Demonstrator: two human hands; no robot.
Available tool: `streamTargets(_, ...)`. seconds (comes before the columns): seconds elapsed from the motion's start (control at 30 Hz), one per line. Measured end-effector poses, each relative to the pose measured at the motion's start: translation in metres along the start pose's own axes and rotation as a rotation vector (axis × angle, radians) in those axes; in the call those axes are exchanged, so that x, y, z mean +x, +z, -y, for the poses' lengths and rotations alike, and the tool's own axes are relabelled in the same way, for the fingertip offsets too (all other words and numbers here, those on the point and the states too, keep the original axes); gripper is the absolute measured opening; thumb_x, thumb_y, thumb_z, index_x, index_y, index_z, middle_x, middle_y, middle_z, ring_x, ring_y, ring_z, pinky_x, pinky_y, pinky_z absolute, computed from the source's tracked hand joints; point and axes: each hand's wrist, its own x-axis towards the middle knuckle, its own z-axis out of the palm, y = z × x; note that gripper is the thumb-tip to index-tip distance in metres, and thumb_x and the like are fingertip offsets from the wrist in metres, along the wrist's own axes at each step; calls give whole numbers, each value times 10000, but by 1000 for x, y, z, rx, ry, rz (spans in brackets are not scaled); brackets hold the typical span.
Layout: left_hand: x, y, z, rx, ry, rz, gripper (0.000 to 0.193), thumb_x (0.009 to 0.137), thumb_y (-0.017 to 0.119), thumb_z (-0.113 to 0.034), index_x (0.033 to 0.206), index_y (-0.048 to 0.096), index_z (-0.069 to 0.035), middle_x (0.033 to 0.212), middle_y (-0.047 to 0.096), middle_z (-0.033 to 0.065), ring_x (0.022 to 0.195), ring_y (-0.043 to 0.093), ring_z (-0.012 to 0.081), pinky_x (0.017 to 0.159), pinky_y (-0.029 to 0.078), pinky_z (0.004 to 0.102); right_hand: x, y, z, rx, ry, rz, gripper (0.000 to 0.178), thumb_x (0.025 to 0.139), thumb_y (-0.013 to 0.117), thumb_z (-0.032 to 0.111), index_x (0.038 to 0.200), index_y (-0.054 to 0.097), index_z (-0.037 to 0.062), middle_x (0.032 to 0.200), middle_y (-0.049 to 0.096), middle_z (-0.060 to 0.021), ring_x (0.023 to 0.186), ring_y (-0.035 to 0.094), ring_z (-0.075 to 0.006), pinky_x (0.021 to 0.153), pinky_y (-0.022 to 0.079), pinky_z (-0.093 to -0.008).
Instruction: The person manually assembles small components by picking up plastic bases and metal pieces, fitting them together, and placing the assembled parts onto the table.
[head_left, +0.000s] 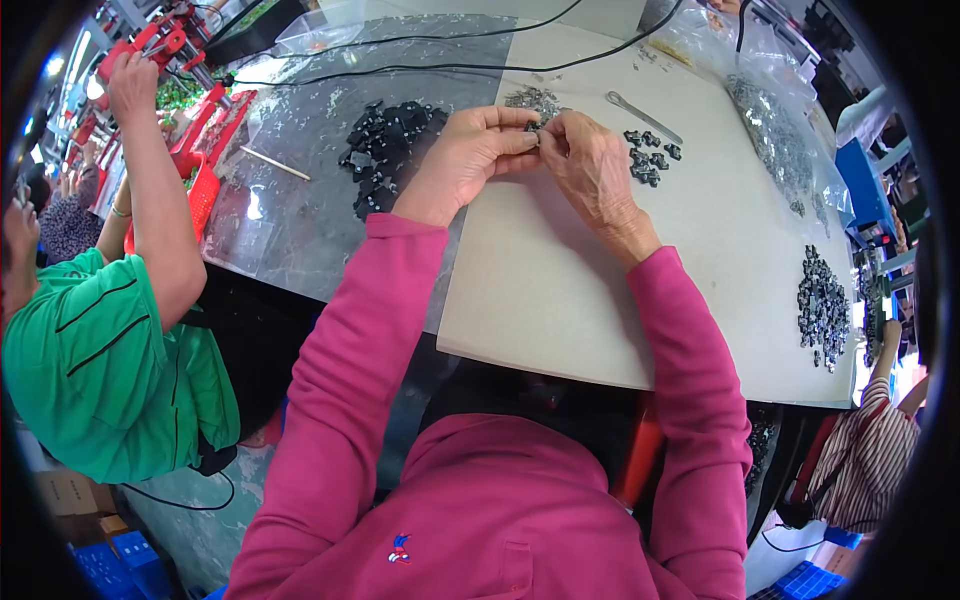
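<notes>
Over the middle of the table, both my hands meet fingertip to fingertip. Between the thumb and forefinger of my left hand point(470, 155) is a small black part point(533, 126), mostly covered by the fingers. My right hand point(592, 170) pinches right beside it; whatever its fingertips hold is too small and hidden to name. Just beyond the hands lies a heap of tiny metal pieces point(527, 98). A pile of black parts point(385, 150) spreads to the left of my left hand. Right of my right hand sits a small group of black parts point(648, 160).
A slim metal tool point(645, 118) lies at the far right, near a clear bag of small pieces point(775, 130). Another heap of dark parts point(822, 305) is by the right edge. Black cables point(440, 67) cross the back. A person in green point(110, 340) works at red presses point(165, 45).
</notes>
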Motion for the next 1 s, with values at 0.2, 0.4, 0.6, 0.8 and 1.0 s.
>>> streamTargets(0.2, -1, 1, -1, 74, 25, -17, 222, 814, 624, -3, 1024, 570, 47, 968, 608, 106, 838, 631, 186, 769, 558, 296, -2, 2, 6, -73, -1, -42, 119, 776, 606, 113, 733, 528, 34, 693, 595, -135, 607, 588, -314, 524, 458, -390)
streamTargets(0.4, -2, 1, -4, 83, 17, -2, 205, 816, 626, -11, 1010, 579, 35, 965, 611, 95, 843, 629, 181, 780, 555, 299, -3, 3, 8, -132, -33, -75, 121, 779, 611, 115, 744, 552, 15, 647, 594, -119, 558, 582, -254, 504, 445, -356)
streamTargets(0.6, -2, 2, -4, 77, 4, -37, 217, 815, 609, 1, 1019, 563, 59, 955, 606, 123, 846, 637, 215, 798, 555, 317, 0, 1, 5, 392, 399, 76, 151, 764, 618, 137, 744, 608, -12, 671, 630, -129, 561, 596, -204, 528, 473, -309)
streamTargets(0.8, -3, 1, -4, 17, -5, -72, 221, 822, 583, 16, 1030, 547, 82, 955, 596, 145, 839, 643, 241, 808, 556, 329, 9, -12, 3, 642, 572, 158, 174, 765, 632, 136, 791, 616, -36, 648, 615, -91, 571, 567, -133, 537, 457, -257)
streamTargets(1.0, -1, -2, -3, -7, 25, -96, 223, 824, 571, 19, 1035, 543, 84, 955, 595, 145, 817, 648, 236, 776, 567, 316, 7, -8, -1, 511, 430, 202, 183, 808, 612, 109, 908, 606, -44, 699, 611, -31, 619, 538, -61, 546, 439, -203)
